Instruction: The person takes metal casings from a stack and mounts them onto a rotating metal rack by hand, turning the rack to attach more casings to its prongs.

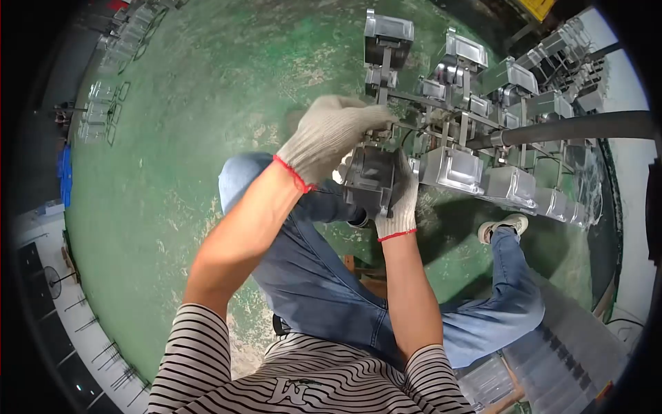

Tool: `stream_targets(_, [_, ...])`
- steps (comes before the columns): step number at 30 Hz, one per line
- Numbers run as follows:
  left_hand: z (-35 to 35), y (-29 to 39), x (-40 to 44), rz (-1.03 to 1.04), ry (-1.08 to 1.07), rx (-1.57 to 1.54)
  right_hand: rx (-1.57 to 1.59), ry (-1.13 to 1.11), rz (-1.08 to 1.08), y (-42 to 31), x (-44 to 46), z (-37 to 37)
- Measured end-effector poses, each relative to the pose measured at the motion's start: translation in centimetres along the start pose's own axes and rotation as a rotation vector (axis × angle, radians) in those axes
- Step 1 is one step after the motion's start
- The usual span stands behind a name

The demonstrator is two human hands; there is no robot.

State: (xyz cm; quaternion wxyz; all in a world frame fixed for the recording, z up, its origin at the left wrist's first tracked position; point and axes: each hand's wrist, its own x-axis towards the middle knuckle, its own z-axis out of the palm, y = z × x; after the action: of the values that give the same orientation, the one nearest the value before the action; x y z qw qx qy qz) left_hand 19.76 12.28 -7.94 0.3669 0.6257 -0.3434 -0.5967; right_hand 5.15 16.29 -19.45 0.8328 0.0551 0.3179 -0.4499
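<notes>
My left hand (331,134), in a whitish knit glove with a red cuff, reaches over to the near end of a metal hanging rack (441,103). Its fingers are bent closed at a bar there, and what lies between them is hidden. Below it, a dark grey box-shaped metal part (371,176) sits at the rack's end. My right hand (405,193), gloved the same way, is wrapped around the right side of this part. Just right of that hand hangs a shiny box-shaped metal part (452,168).
Several more silvery metal boxes (507,185) hang along the rack. A thick dark pole (572,129) enters from the right. Clear plastic-like trays (486,383) lie at the lower right. The green floor (172,138) is worn, and a fan (53,281) stands far left.
</notes>
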Motion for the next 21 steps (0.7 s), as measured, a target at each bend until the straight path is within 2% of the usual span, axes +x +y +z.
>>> stream_targets(1, [0.2,0.4,0.1,-0.010,0.021,0.025,0.022,-0.028,0.005,0.0,0.1,0.0])
stream_targets(3, [-0.6,0.6,0.6,0.097,-0.040,0.207,0.068,-0.079,0.012,0.0,0.1,-0.1])
stream_targets(5, [-0.5,1.7,0.5,0.006,-0.081,0.122,0.113,-0.077,0.040,-0.1,0.2,0.2])
stream_targets(9, [-0.4,1.8,0.9,-0.025,-0.035,0.162,0.032,-0.087,0.032,0.0,0.4,0.7])
stream_targets(12, [-0.6,1.1,1.5,-0.028,-0.037,0.116,0.111,-0.153,0.065,0.0,0.0,1.0])
stream_targets(18, [-0.2,2.2,1.1,-0.020,0.020,0.318,-0.022,-0.180,-0.126,0.8,0.3,0.4])
stream_targets(21, [-0.2,2.4,1.2,-0.035,0.019,0.357,0.003,-0.166,-0.075,0.5,0.2,0.8])
